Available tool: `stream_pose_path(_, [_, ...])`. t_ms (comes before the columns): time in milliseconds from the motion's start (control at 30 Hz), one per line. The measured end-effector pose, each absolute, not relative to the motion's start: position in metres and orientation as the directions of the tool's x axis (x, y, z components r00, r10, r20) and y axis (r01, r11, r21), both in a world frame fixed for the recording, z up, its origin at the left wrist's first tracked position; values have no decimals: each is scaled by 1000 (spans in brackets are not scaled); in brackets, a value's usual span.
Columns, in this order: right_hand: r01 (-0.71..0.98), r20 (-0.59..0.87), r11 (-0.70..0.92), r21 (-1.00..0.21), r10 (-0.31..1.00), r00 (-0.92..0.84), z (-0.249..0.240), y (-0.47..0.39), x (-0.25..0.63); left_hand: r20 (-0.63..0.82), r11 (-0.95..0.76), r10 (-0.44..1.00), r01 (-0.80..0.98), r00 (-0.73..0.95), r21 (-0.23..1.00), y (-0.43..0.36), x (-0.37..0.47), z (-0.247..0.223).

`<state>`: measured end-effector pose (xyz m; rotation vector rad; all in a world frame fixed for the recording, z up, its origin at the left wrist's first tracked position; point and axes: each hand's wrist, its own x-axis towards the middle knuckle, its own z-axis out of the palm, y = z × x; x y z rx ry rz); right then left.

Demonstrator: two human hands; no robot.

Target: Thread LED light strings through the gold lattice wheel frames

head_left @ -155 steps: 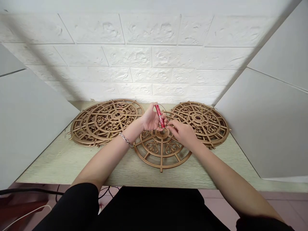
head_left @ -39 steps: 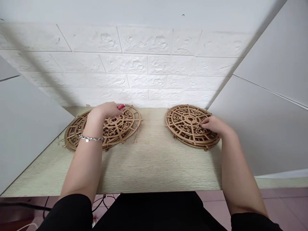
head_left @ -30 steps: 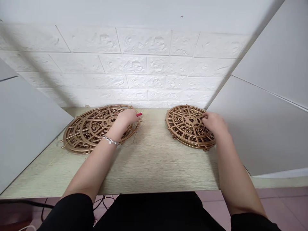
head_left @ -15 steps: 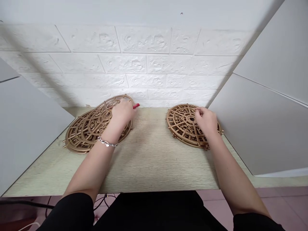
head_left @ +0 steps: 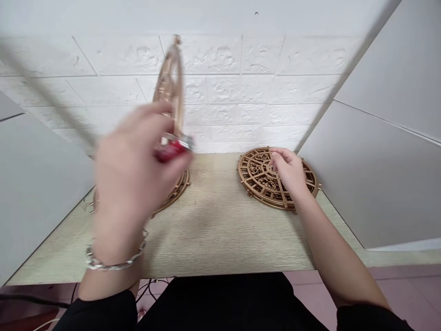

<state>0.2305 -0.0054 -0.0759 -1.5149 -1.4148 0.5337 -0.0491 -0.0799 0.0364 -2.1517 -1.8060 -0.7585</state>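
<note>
My left hand (head_left: 138, 156), blurred by motion and wearing a chain bracelet, is raised close to the camera. It is closed on a gold openwork disc (head_left: 169, 82), held nearly edge-on, and also on a small red lighter (head_left: 172, 148) with a silvery end. Behind this hand, other gold discs (head_left: 177, 191) lie on the tabletop, mostly hidden. Over the right stack of gold discs (head_left: 255, 179), my right hand (head_left: 288, 169) is open, its index finger stretched out and the thumb a little apart. Whether its fingertips touch the top disc, I cannot tell.
The pale wooden tabletop (head_left: 220, 230) ends at a white brick-patterned wall (head_left: 223, 96). Grey-white panels stand at the left (head_left: 41, 184) and right (head_left: 372, 184). Dark cables (head_left: 148, 289) hang below the front edge.
My left hand has come up off the left pile towards the camera, lifting a gold disc with the lighter still in hand. My right hand has shifted slightly left and its fingers have loosened.
</note>
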Motion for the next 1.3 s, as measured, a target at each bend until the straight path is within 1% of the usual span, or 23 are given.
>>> stream_pose_path(33, [436,242,158,-886,960,144,-76,-6,228,578,-275,798,956,167,103,-80,-31,32])
stream_pose_path(67, [370,207,172,-913,977,56,-75,-7,225,549,-374,788,925,278,67,-79,-13,25])
stream_pose_path(100, [320,180,176,-931,984,-18,-74,-9,223,480,-478,780,877,401,44,-78,4,16])
stream_pose_path(167, [281,137,159,-946,986,-97,-72,-11,222,383,-623,724,782,574,3,-75,30,-7])
stream_pose_path(233, [313,92,110,-943,993,-71,-69,-12,225,329,-729,626,680,707,-73,-75,47,-32])
stream_pose_path(300, [320,38,38,-947,999,-5,-67,-11,230,288,-778,553,608,782,-159,-78,57,-54])
stream_pose_path(333, [293,11,4,-956,1000,24,-67,-10,232,268,-797,518,572,812,-192,-80,60,-64])
stream_pose_path(433, [144,-91,-100,-984,994,66,-72,-3,237,206,-830,447,490,870,-266,-85,65,-86])
stream_pose_path(500, [94,-158,-166,-982,984,87,-79,2,236,160,-846,426,455,890,-278,-86,67,-93])
stream_pose_path(567, [110,-179,-192,-975,977,111,-88,7,232,122,-862,434,451,893,-232,-84,68,-92])
stream_pose_path(633, [146,-137,-158,-977,980,143,-98,12,225,62,-873,463,467,884,-139,-79,66,-84])
stream_pose_path(733, [190,-3,-49,-981,971,239,-111,20,220,-72,-861,508,509,859,3,-68,58,-62])
stream_pose_path(833, [321,230,119,-940,913,336,-118,23,220,-117,-787,603,613,789,76,-47,44,-43])
stream_pose_path(900, [435,383,213,-875,853,354,-119,22,222,-153,-714,681,696,716,80,-27,32,-40])
stream_pose_path(967, [522,482,269,-810,812,330,-118,19,223,-148,-641,755,766,639,38,-7,20,-44])
stream_pose_path(1000, [557,512,285,-780,803,306,-116,16,222,-180,-602,783,798,596,24,3,14,-47])
stream_pose_path(1033, [590,537,301,-749,798,275,-115,14,221,-219,-578,791,815,571,39,12,8,-51])
stream_pose_path(1100, [649,587,342,-680,784,201,-112,9,217,-277,-564,774,819,570,108,26,-1,-58])
stream_pose_path(1133, [666,616,371,-647,769,170,-111,7,215,-281,-568,761,810,585,145,30,-3,-61])
stream_pose_path(1300, [658,796,577,-483,603,56,-106,-5,204,-245,-590,725,764,644,261,35,-1,-68])
